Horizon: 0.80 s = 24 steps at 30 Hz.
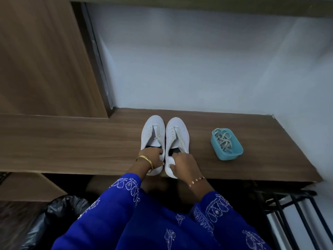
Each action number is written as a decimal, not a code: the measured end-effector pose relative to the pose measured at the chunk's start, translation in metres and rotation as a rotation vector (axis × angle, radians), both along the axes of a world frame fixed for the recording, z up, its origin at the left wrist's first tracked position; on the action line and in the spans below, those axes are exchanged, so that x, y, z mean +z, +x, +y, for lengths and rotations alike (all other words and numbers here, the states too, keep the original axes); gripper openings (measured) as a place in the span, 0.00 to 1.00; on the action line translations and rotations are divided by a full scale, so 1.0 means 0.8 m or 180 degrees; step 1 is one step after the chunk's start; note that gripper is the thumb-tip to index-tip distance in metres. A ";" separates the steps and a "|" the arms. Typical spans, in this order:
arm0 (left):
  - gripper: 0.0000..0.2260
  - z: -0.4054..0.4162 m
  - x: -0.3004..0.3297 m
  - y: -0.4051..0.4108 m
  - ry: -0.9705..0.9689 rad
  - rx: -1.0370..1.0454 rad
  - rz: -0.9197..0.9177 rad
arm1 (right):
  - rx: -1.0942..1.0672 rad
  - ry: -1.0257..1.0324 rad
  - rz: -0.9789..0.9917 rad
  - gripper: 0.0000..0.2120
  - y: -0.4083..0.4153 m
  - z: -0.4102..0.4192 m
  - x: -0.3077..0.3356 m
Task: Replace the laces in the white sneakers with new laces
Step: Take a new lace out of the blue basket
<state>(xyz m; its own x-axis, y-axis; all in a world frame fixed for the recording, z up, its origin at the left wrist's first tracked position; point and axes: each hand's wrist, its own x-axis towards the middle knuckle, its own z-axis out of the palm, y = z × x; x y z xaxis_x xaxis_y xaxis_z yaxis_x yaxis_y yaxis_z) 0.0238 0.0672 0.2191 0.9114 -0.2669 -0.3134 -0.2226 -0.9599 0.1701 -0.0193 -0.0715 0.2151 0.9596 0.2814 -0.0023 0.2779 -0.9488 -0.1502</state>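
At the tabletop's (72,141) near edge, two white sneakers (164,139) stand side by side, toes toward the wall. My left hand (150,156) grips the heel of the left sneaker and my right hand (182,162) grips the heel of the right. Toward the right end, a blue tub (234,152) holds laces (223,140).

Wooden shelf (72,141) against a white wall (198,60), wood panel (39,51) at left
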 end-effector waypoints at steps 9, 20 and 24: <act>0.13 -0.014 -0.012 0.023 -0.0185 -0.0054 -0.0084 | -0.0159 -0.0051 -0.0042 0.10 0.034 -0.015 0.003; 0.12 -0.042 -0.026 0.063 -0.0340 -0.0204 -0.0155 | -0.0187 -0.0131 -0.0482 0.19 0.072 -0.051 -0.022; 0.12 -0.043 -0.028 0.057 -0.0301 -0.0152 -0.0248 | -0.0205 -0.0044 -0.0462 0.16 0.073 -0.051 -0.031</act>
